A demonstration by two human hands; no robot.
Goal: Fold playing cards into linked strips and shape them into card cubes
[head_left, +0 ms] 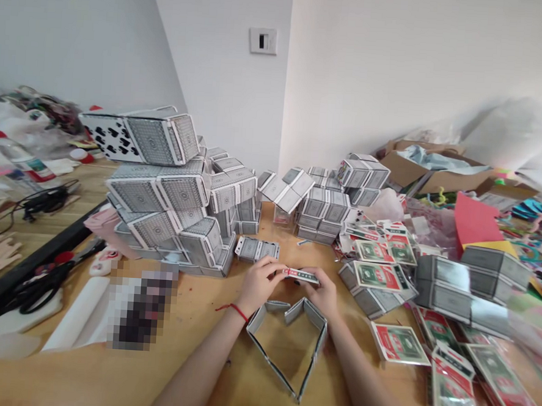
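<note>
Both of my hands meet at the middle of the wooden table (208, 322). My left hand (257, 282), with a red string on its wrist, and my right hand (321, 292) each pinch an end of a small flat stack of playing cards (300, 274) with a red and white edge. Just below the hands lies a heart-shaped frame (290, 345) built from folded grey-backed cards, flat on the table. A small grey card block (256, 248) sits just beyond my left hand.
A tall pile of grey card blocks (170, 197) rises at left, a lower pile (321, 200) behind centre. Loose red and green card packs (399, 278) spread to the right. Scissors (46, 281) lie far left. A cardboard box (433, 167) and coloured paper crowd the back right.
</note>
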